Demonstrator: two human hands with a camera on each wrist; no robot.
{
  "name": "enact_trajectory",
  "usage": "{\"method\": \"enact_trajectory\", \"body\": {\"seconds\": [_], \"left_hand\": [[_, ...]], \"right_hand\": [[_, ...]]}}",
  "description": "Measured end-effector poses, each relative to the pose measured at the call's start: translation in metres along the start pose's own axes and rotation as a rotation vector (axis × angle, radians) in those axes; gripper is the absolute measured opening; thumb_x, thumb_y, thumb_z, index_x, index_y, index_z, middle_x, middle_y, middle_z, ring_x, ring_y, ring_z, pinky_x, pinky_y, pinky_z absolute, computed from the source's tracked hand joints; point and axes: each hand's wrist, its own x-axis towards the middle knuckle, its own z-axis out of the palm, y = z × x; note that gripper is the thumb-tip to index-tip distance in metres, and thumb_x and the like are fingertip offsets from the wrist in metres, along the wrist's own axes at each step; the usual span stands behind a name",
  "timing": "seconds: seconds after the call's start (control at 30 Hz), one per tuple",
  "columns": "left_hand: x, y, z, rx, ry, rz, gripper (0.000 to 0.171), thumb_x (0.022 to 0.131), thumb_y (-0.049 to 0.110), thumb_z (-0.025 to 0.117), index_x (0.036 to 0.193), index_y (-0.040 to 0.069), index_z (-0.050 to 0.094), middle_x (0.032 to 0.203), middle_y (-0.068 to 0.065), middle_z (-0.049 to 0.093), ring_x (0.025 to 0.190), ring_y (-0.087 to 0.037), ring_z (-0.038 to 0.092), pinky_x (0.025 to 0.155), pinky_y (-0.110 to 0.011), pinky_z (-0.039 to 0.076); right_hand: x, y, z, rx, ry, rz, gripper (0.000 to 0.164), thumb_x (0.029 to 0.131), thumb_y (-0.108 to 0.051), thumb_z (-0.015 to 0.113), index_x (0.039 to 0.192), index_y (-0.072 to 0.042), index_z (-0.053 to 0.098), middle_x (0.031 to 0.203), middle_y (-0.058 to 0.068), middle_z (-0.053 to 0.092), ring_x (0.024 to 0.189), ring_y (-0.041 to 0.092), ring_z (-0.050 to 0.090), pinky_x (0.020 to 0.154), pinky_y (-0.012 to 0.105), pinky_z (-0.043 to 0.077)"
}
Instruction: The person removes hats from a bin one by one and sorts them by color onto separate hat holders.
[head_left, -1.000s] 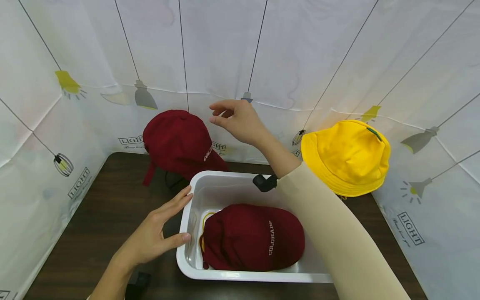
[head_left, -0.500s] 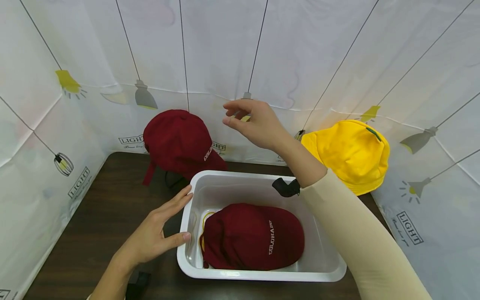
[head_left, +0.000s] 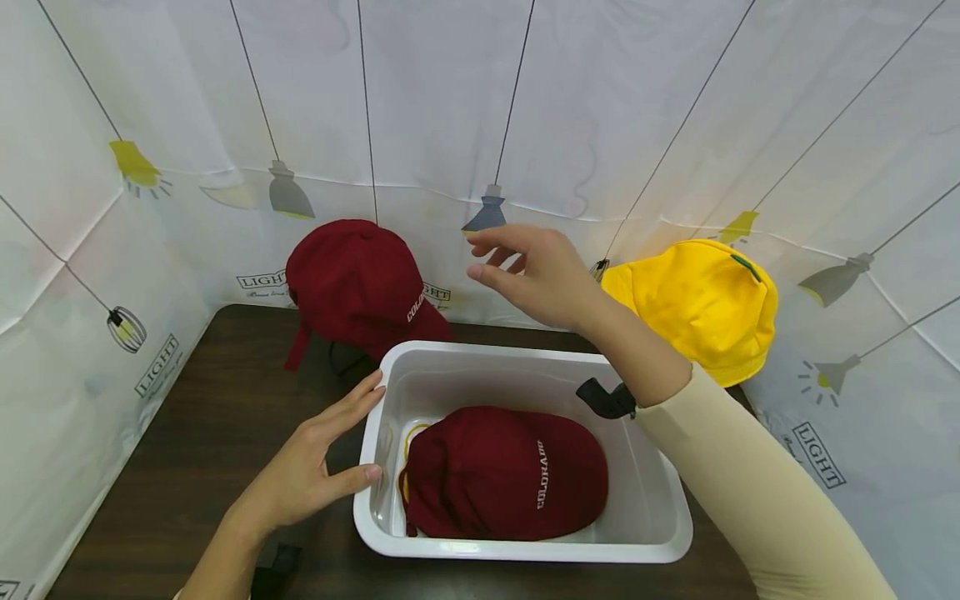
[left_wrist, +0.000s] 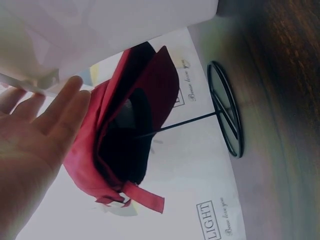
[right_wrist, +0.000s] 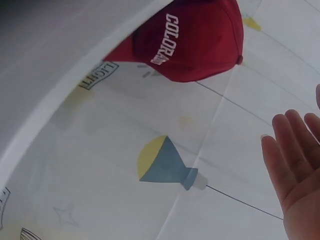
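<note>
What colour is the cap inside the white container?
The cap is dark red; the head view shows it best.

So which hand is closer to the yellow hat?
The right hand. It hangs in the air a little to the left of the yellow hat. The left hand touches the left end of the white tub, much farther away.

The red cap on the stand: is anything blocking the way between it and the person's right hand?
Nothing visible blocks it: in the head view, only backdrop shows between the right hand and the red cap. The far rim of the white tub lies lower in the picture, outside that gap.
</note>
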Motion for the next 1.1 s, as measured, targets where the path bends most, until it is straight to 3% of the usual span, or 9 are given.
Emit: {"method": "enact_trajectory", "body": {"seconds": [0.23,0.5,0.9,1.1], "left_hand": [[0.000,0.000,0.001,0.000,-0.001,-0.001,0.082,0.090,0.021,0.080,0.162,0.012,0.041,0.172,-0.001,0.028,0.153,-0.021,0.036,0.116,-0.040,0.038],[-0.001,-0.001,0.001,-0.007,-0.003,-0.011,0.082,0.090,0.021,0.080,0.162,0.013,0.040,0.172,-0.001,0.028,0.153,-0.020,0.036,0.115,-0.043,0.039],[-0.001,-0.002,0.001,-0.006,-0.004,-0.016,0.082,0.090,0.021,0.079,0.162,0.013,0.040,0.172,0.000,0.027,0.153,-0.020,0.035,0.115,-0.041,0.038],[0.000,-0.001,0.001,-0.006,-0.002,-0.018,0.082,0.090,0.021,0.079,0.162,0.013,0.040,0.172,0.001,0.027,0.153,-0.020,0.035,0.116,-0.043,0.038]], "right_hand": [[-0.026,0.006,0.002,0.006,0.016,-0.019,0.034,0.096,-0.016,0.076,0.129,-0.005,0.073,0.116,0.003,0.076,0.098,0.017,0.071,0.087,0.042,0.059],[-0.052,0.011,0.002,0.012,0.014,-0.090,0.032,0.097,-0.009,0.073,0.128,-0.002,0.072,0.120,0.006,0.075,0.100,0.018,0.072,0.086,0.039,0.059],[-0.079,0.021,0.009,-0.004,-0.073,-0.131,0.039,0.098,-0.009,0.073,0.136,-0.002,0.067,0.131,0.008,0.072,0.107,0.024,0.071,0.091,0.041,0.059],[-0.086,0.023,0.013,-0.009,-0.152,-0.118,0.039,0.104,-0.012,0.064,0.142,-0.003,0.063,0.136,0.006,0.070,0.124,0.023,0.067,0.102,0.045,0.055]]}}
